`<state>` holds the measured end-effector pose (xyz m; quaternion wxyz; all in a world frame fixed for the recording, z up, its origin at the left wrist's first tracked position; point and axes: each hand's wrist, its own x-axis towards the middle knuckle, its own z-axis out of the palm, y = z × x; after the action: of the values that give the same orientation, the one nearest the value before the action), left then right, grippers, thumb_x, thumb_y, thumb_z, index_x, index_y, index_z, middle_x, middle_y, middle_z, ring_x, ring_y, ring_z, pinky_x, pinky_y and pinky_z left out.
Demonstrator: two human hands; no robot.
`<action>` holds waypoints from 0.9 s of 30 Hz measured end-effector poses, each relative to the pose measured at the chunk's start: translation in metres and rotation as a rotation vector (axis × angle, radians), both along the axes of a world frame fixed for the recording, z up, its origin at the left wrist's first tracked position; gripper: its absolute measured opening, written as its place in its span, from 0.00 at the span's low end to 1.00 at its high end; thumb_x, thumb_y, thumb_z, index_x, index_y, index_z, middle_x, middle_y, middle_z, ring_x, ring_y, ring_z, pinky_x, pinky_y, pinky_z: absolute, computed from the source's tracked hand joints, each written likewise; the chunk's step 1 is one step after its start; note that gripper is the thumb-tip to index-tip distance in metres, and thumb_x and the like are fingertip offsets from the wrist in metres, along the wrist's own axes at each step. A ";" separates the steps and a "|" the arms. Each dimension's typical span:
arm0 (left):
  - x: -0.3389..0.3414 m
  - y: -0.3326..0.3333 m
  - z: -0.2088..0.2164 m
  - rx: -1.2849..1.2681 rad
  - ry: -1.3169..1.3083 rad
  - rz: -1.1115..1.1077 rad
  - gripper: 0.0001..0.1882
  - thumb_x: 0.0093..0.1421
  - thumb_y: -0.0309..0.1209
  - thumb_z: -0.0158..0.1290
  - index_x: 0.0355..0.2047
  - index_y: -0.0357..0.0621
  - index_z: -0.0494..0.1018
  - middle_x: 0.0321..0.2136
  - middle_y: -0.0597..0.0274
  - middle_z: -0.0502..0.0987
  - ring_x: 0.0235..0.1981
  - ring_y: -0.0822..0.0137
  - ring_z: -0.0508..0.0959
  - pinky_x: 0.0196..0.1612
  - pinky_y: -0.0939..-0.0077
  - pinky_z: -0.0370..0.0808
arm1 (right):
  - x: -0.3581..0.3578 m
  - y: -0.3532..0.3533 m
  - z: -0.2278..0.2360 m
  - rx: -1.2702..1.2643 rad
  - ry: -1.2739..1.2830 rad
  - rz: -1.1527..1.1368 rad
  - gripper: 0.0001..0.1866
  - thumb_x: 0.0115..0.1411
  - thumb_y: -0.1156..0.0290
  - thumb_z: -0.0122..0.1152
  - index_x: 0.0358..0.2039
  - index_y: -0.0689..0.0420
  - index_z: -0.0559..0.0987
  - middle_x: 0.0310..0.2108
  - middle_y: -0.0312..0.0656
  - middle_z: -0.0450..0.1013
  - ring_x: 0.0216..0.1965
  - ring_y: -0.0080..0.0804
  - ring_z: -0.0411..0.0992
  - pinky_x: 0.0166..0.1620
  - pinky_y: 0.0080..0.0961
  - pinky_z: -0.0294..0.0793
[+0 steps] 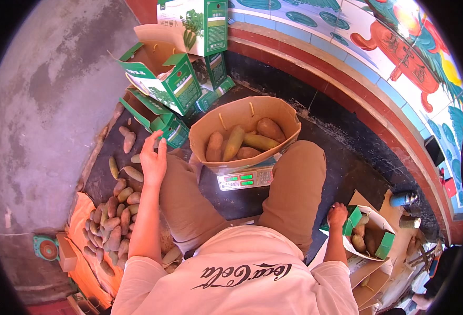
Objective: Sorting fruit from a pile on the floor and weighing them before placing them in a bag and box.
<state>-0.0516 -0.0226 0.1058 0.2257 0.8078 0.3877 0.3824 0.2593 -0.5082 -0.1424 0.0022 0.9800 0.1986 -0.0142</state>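
Observation:
My left hand (153, 158) is raised beside my left knee with its fingers apart, holding nothing. Down at my right side, my right hand (338, 214) has its fingers curled at the green flap of a small box (386, 243) with tubers in it. Between my knees, an open cardboard carton (244, 167) rests on a digital scale (246, 179) with a lit green display. Several long reddish-brown and yellow-green tubers (234, 143), like sweet potatoes, lie in this carton. A pile of similar tubers (113, 223) is on the floor to my left.
Green and white boxes (176, 86) are stacked ahead on the left, some open. Orange sheeting (84, 265) lies by the tuber pile. A painted tile wall (341, 58) runs along the right. A blue flask (403, 199) and a can (410, 222) stand at the right, near flattened cardboard (370, 283).

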 end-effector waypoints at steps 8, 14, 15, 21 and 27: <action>0.003 0.003 -0.004 0.046 0.015 -0.026 0.12 0.58 0.27 0.49 0.42 0.36 0.72 0.40 0.53 0.75 0.43 0.62 0.73 0.48 0.72 0.67 | -0.014 -0.012 -0.020 -0.106 0.056 0.086 0.07 0.49 0.69 0.52 0.30 0.52 0.76 0.33 0.41 0.71 0.40 0.40 0.70 0.43 0.36 0.68; -0.010 0.020 -0.016 -0.026 0.039 -0.005 0.13 0.60 0.28 0.47 0.44 0.37 0.72 0.40 0.56 0.75 0.41 0.65 0.74 0.45 0.73 0.69 | -0.034 -0.009 -0.026 -0.136 0.109 0.135 0.08 0.49 0.72 0.50 0.30 0.54 0.76 0.35 0.43 0.71 0.43 0.40 0.69 0.52 0.37 0.62; -0.009 0.021 -0.018 -0.010 0.023 -0.024 0.13 0.60 0.28 0.47 0.44 0.37 0.72 0.41 0.55 0.75 0.42 0.64 0.74 0.45 0.72 0.69 | -0.035 -0.011 -0.027 -0.145 0.109 0.107 0.08 0.49 0.72 0.50 0.30 0.54 0.76 0.35 0.43 0.71 0.43 0.40 0.69 0.52 0.37 0.62; 0.001 0.015 -0.011 0.065 0.087 -0.039 0.13 0.60 0.29 0.47 0.43 0.37 0.72 0.41 0.54 0.75 0.44 0.61 0.72 0.48 0.71 0.66 | -0.041 -0.014 -0.020 -0.182 0.174 0.139 0.08 0.50 0.72 0.49 0.30 0.54 0.76 0.34 0.43 0.72 0.44 0.37 0.69 0.58 0.35 0.55; -0.001 0.014 -0.011 0.095 0.101 -0.056 0.13 0.61 0.30 0.47 0.44 0.36 0.71 0.41 0.54 0.74 0.44 0.61 0.72 0.48 0.71 0.66 | -0.039 -0.017 -0.024 -0.251 0.161 0.187 0.09 0.51 0.72 0.49 0.31 0.53 0.77 0.34 0.41 0.72 0.44 0.35 0.68 0.60 0.35 0.52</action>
<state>-0.0531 -0.0084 0.0952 0.1777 0.8466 0.3570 0.3524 0.2207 -0.5255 -0.1659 0.1099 0.9449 0.2852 -0.1172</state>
